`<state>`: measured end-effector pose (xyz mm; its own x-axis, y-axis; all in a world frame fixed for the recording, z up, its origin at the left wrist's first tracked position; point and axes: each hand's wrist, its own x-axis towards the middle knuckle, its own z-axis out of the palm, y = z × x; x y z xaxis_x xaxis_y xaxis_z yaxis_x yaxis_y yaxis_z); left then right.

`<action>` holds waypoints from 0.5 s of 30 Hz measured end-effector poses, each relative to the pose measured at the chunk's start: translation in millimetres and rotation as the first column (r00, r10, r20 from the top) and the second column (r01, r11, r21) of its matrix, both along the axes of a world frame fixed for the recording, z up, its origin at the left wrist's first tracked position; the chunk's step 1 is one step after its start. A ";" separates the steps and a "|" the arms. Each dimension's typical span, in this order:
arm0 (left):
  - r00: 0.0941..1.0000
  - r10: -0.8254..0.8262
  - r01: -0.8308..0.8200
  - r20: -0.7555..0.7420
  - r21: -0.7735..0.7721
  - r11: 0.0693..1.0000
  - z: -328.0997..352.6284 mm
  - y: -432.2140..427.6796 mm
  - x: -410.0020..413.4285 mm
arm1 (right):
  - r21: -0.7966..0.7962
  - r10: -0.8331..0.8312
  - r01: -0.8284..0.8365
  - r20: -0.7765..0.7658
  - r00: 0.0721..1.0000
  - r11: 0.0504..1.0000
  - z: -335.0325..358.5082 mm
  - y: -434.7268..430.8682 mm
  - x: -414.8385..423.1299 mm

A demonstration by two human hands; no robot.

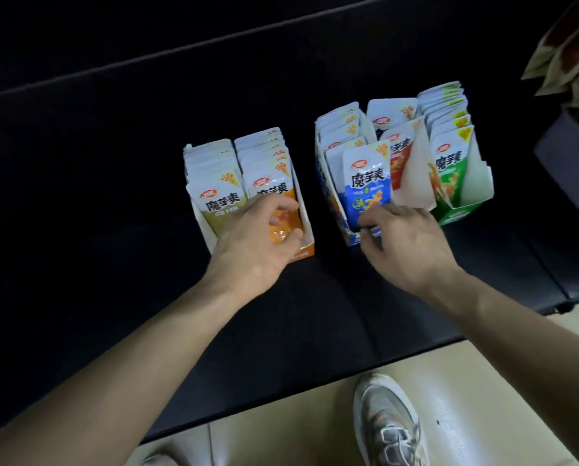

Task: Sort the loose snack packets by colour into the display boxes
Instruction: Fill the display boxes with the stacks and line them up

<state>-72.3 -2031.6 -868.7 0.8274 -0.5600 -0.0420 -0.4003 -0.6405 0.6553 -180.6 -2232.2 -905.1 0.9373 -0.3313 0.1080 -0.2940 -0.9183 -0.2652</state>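
Two hands, two packets.
Right hand [405, 245] pinches a blue packet [367, 190] at the front of the blue box [351, 237]; left of that box, the left hand [256, 238] grips an orange packet [281, 226].

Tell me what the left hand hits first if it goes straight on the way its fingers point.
The front orange packet. The left hand points up and right into it, and its fingers seem to grip it. Behind it stands the rest of the orange row, though depth is unclear.
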 end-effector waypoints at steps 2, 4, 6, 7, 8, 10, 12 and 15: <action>0.999 -0.014 0.015 -0.046 0.006 1.000 -9.2 -14.6 -6.7 | 0.034 0.046 -0.044 -0.056 0.997 0.998 -0.3 3.5 -3.9; 0.997 -0.027 0.027 -0.071 0.002 1.000 -17.4 -25.8 -11.0 | 0.095 0.094 -0.086 -0.078 0.993 0.992 4.6 8.2 -6.9; 0.995 -0.032 0.031 -0.090 -0.010 0.999 -23.7 -33.0 -13.9 | 0.181 0.140 -0.115 -0.133 0.981 0.977 13.2 12.1 -9.8; 0.994 -0.026 0.025 -0.105 -0.009 1.000 -26.1 -35.1 -15.4 | 0.212 0.167 -0.130 -0.165 0.972 0.969 15.5 11.9 -12.6; 0.993 -0.018 0.018 -0.117 -0.007 1.000 -27.6 -36.6 -17.3 | 0.225 0.184 -0.140 -0.187 0.965 0.964 17.6 11.0 -15.8; 0.992 -0.010 0.010 -0.122 0.004 1.000 -31.2 -39.2 -19.0 | 0.227 0.148 -0.110 -0.159 0.976 0.968 25.7 6.3 -19.5; 0.990 -0.005 0.006 -0.138 0.008 1.000 -34.0 -42.5 -21.0 | 0.211 0.058 -0.071 0.065 0.996 0.975 32.9 -2.3 -17.0; 0.984 -0.008 0.010 -0.178 0.013 1.000 -40.2 -49.4 -27.1 | 0.026 0.095 -0.100 0.155 0.983 0.995 40.8 -23.0 3.2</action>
<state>-99.4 -2081.0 -908.9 0.8009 -0.5658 -0.1961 -0.2837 -0.6470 0.7078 -177.4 -2255.2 -864.3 0.9384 -0.2450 0.2437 -0.1568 -0.9303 -0.3316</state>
